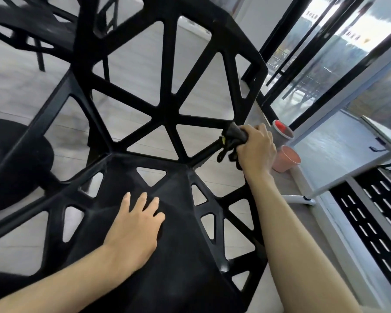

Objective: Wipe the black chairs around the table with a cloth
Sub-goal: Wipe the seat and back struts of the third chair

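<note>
I see my left hand [137, 224] flat, fingers straight, on the black plastic lattice chair [167, 116] seat; right hand [255, 147] grips a bunched black cloth [234, 137] vs. the backrest edge.

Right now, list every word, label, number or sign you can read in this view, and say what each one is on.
No text here can be read.
Glass panels, upper right: pale marks that may be lettering, too blurred and skewed to read.
Black chair, cloth, two cups: no visible lettering.

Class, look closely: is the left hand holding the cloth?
No: the left hand lies flat on the chair seat; the right hand grips the dark cloth.
</note>
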